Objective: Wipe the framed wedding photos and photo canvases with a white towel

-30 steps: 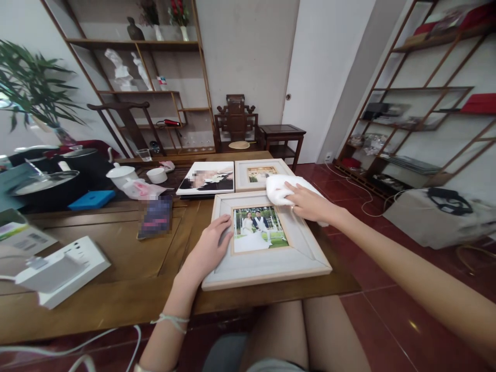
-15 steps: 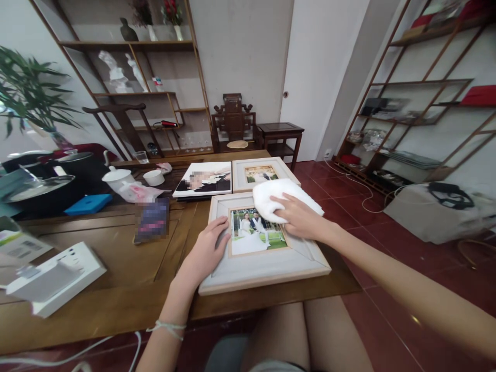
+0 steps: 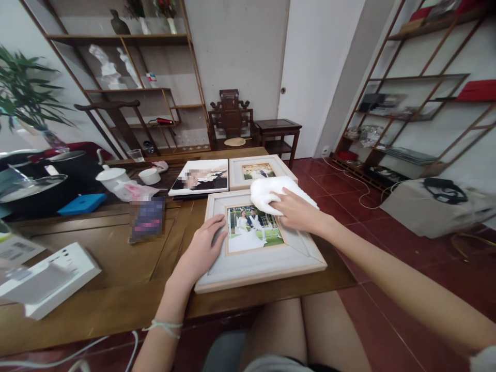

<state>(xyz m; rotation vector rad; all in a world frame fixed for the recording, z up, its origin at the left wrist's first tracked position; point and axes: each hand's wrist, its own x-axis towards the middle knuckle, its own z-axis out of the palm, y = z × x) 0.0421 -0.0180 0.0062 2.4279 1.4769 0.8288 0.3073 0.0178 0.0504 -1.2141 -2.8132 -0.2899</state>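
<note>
A pale wooden picture frame [image 3: 267,261] with a wedding photo lies flat at the near edge of the wooden table [image 3: 116,258]. My left hand [image 3: 203,247] rests flat on the frame's left side, fingers spread, touching the edge of the photo. My right hand [image 3: 296,209] presses a white cloth [image 3: 271,188] onto the frame's upper right corner, fingers curled over the cloth.
Behind lie a smaller framed photo [image 3: 237,175] and a frameless photo print [image 3: 199,178]. To the left are a dark card [image 3: 147,219], white box [image 3: 50,279], blue sponge [image 3: 81,203], white teapot [image 3: 112,178], cups and pots. Shelves line the walls; a cable runs over the red floor.
My right hand has slid the cloth leftward from the frame's right edge to its upper right corner, over the photo's top. The left hand has stayed on the frame.
</note>
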